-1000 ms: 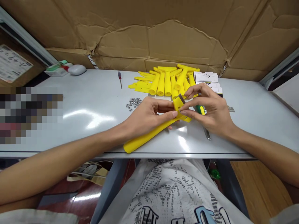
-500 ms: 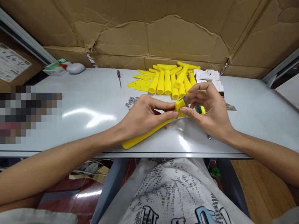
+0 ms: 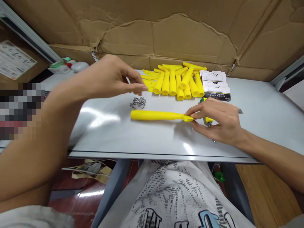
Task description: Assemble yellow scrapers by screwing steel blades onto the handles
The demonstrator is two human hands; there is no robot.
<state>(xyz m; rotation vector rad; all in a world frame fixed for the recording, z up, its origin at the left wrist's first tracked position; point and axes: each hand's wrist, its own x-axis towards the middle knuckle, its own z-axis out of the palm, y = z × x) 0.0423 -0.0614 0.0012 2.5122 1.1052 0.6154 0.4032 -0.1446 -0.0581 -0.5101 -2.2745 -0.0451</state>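
A yellow plastic scraper [image 3: 158,115] lies sideways over the near table, its round handle toward the left. My right hand [image 3: 217,120] pinches its head end between thumb and fingers, covering part of the head. My left hand [image 3: 116,77] is away from the scraper, at the flat yellow plastic plates [image 3: 149,83]. Its thumb and fingertips come together in a pinch over the plates' left end; whatever is between them is hidden. Just below that hand sits a pile of small metal screws [image 3: 138,102]. Beside my right fingers is a green-and-yellow screwdriver [image 3: 209,119], partly covered.
Several yellow scraper handles [image 3: 172,83] lie grouped at the back. White-and-black small boxes [image 3: 217,91] are stacked to their right. A metal blade [image 3: 240,110] shows past my right hand. Cardboard [image 3: 152,34] walls the rear, and a white mouse-shaped object [image 3: 79,66] sits back left.
My left hand has let go of the scraper and moved up and left to the plates. The scraper has swung level in my right hand. The red-handled screwdriver is now hidden.
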